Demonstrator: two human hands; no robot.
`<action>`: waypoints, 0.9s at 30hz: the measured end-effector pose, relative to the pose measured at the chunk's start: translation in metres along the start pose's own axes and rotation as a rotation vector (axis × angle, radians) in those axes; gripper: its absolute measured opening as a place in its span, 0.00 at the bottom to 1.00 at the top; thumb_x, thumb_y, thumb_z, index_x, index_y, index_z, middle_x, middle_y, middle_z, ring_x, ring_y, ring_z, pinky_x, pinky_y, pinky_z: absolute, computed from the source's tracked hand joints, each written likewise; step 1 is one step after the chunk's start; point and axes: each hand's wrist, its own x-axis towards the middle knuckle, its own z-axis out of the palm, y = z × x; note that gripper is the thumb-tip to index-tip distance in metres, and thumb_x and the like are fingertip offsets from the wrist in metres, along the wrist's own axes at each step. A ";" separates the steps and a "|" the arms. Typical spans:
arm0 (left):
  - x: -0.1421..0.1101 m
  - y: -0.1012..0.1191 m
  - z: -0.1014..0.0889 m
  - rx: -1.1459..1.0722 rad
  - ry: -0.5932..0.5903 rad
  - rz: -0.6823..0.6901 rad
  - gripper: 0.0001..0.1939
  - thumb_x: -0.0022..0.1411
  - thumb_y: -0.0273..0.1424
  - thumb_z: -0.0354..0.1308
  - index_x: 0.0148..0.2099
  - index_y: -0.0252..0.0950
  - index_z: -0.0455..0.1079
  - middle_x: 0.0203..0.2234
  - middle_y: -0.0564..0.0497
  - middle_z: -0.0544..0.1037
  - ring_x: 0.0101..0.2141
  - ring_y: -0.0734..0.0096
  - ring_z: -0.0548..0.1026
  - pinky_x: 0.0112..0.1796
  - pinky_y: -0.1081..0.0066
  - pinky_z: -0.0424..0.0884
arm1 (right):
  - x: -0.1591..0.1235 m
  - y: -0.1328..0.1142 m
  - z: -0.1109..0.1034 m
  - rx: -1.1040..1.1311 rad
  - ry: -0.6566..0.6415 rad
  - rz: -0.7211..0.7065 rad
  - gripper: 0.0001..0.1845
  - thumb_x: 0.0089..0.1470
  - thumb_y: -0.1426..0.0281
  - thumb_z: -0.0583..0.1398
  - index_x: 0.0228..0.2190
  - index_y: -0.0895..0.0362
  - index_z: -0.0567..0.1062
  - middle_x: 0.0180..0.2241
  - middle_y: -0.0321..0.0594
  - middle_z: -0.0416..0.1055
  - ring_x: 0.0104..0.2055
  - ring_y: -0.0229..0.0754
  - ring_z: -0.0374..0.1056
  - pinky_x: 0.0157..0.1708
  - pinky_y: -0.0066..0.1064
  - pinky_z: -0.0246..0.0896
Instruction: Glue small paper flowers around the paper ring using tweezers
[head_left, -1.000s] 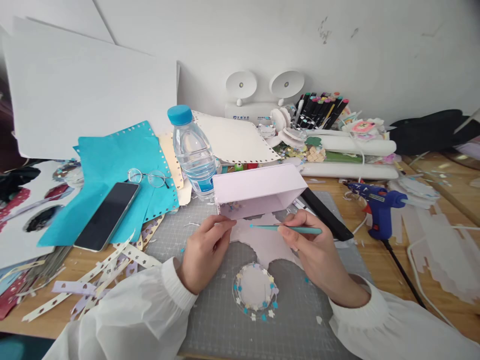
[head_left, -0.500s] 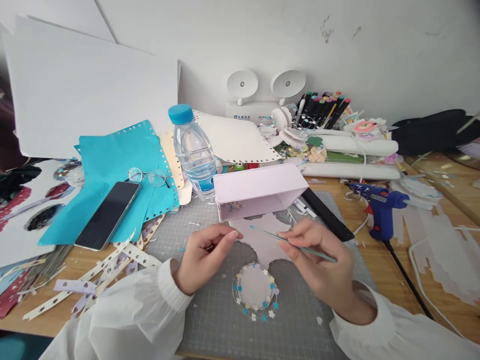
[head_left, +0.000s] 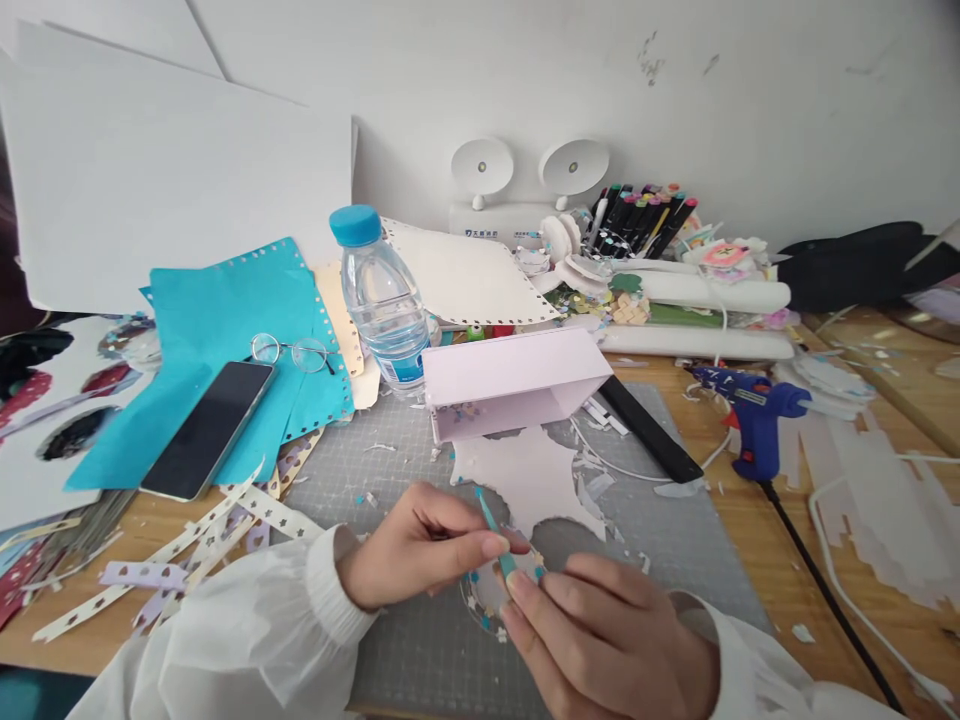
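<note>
My left hand [head_left: 427, 540] is closed, thumb and fingers pinching the upper part of a slim teal pointed tool [head_left: 489, 515]. Lower down, the thumb and fingertips of my right hand [head_left: 600, 625] grip the same tool, whose tip points up and away. Whether anything tiny sits between the fingers I cannot make out. Beneath both hands lies a round wire ring [head_left: 472, 600] dotted with small blue and white flowers, partly hidden by them. Just beyond is a pale lilac card [head_left: 517, 470] with scalloped cut edges, flat on the grey cutting mat [head_left: 420, 650].
An open lilac box [head_left: 517, 370] stands behind the card, beside a water bottle [head_left: 382, 300]. At left are a phone [head_left: 210, 430], glasses [head_left: 309, 355], blue paper [head_left: 225, 310] and punched strips [head_left: 180, 535]. A blue glue gun [head_left: 761, 420] with its cord stands right.
My right hand has moved left and toward me, and the tool has swung from lying sideways to pointing away. My left hand has shifted right and slightly nearer, and now touches the tool.
</note>
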 end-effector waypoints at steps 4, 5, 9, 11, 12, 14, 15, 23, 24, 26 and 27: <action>0.000 0.000 0.001 -0.053 0.024 -0.040 0.26 0.60 0.45 0.57 0.16 0.33 0.66 0.06 0.59 0.56 0.11 0.83 0.51 0.17 0.74 0.59 | 0.002 0.004 0.004 0.028 0.017 -0.020 0.10 0.52 0.80 0.60 0.27 0.53 0.76 0.33 0.34 0.80 0.30 0.34 0.74 0.28 0.27 0.70; -0.001 -0.001 0.000 -0.077 0.034 -0.044 0.25 0.60 0.45 0.57 0.19 0.32 0.69 0.06 0.59 0.56 0.10 0.84 0.50 0.16 0.75 0.55 | 0.003 0.007 0.005 0.058 0.038 -0.021 0.09 0.52 0.79 0.60 0.28 0.53 0.76 0.32 0.35 0.80 0.31 0.34 0.74 0.29 0.28 0.70; 0.001 -0.005 -0.006 -0.165 0.102 -0.049 0.19 0.58 0.43 0.59 0.28 0.31 0.77 0.04 0.60 0.55 0.08 0.85 0.48 0.14 0.77 0.46 | 0.005 0.014 0.010 0.183 0.139 0.119 0.12 0.50 0.80 0.56 0.35 0.54 0.73 0.28 0.39 0.76 0.29 0.38 0.70 0.29 0.33 0.66; 0.002 -0.005 -0.010 -0.200 0.145 -0.060 0.18 0.56 0.41 0.60 0.24 0.31 0.76 0.03 0.60 0.54 0.08 0.85 0.47 0.14 0.77 0.44 | 0.003 0.016 0.013 0.241 0.158 0.299 0.12 0.48 0.79 0.55 0.35 0.55 0.70 0.26 0.39 0.71 0.27 0.40 0.66 0.27 0.34 0.62; 0.002 -0.005 -0.011 -0.214 0.158 -0.072 0.18 0.55 0.41 0.60 0.22 0.31 0.75 0.03 0.60 0.54 0.07 0.85 0.47 0.14 0.76 0.44 | 0.002 0.017 0.014 0.271 0.142 0.398 0.10 0.48 0.78 0.56 0.34 0.55 0.68 0.24 0.39 0.69 0.26 0.40 0.64 0.25 0.33 0.59; 0.002 -0.006 -0.014 -0.227 0.165 -0.095 0.18 0.53 0.39 0.60 0.20 0.31 0.73 0.03 0.60 0.53 0.07 0.85 0.46 0.15 0.76 0.42 | 0.000 0.019 0.016 0.334 0.036 0.570 0.05 0.48 0.75 0.57 0.27 0.54 0.65 0.21 0.35 0.63 0.23 0.37 0.59 0.23 0.31 0.52; 0.002 -0.007 -0.015 -0.227 0.167 -0.101 0.17 0.52 0.39 0.60 0.19 0.31 0.72 0.03 0.60 0.53 0.07 0.86 0.46 0.15 0.75 0.41 | -0.001 0.021 0.017 0.368 -0.043 0.630 0.07 0.48 0.73 0.57 0.24 0.54 0.62 0.19 0.33 0.60 0.21 0.36 0.56 0.22 0.31 0.50; 0.002 -0.010 -0.017 -0.198 0.148 -0.133 0.18 0.50 0.39 0.60 0.16 0.32 0.69 0.03 0.60 0.52 0.07 0.85 0.45 0.16 0.73 0.38 | -0.002 0.031 0.018 0.804 -0.328 0.766 0.15 0.53 0.75 0.54 0.18 0.55 0.57 0.17 0.29 0.53 0.19 0.32 0.49 0.20 0.27 0.45; 0.002 -0.009 -0.017 -0.193 0.133 -0.137 0.18 0.50 0.39 0.59 0.16 0.32 0.69 0.04 0.60 0.52 0.07 0.85 0.45 0.16 0.73 0.38 | -0.002 0.032 0.018 0.829 -0.324 0.773 0.15 0.54 0.74 0.53 0.18 0.55 0.57 0.17 0.29 0.53 0.19 0.32 0.49 0.20 0.27 0.45; 0.002 -0.009 -0.017 -0.189 0.103 -0.141 0.18 0.50 0.39 0.59 0.16 0.32 0.69 0.04 0.60 0.52 0.07 0.84 0.45 0.15 0.73 0.38 | -0.004 0.035 0.017 0.829 -0.320 0.763 0.15 0.56 0.73 0.53 0.19 0.55 0.58 0.17 0.29 0.53 0.19 0.32 0.49 0.20 0.27 0.45; 0.002 -0.008 -0.017 -0.189 0.095 -0.139 0.18 0.50 0.39 0.59 0.16 0.32 0.69 0.04 0.60 0.52 0.08 0.84 0.45 0.15 0.73 0.39 | -0.005 0.037 0.018 0.801 -0.322 0.746 0.15 0.57 0.73 0.53 0.20 0.55 0.59 0.17 0.29 0.54 0.20 0.32 0.50 0.20 0.27 0.45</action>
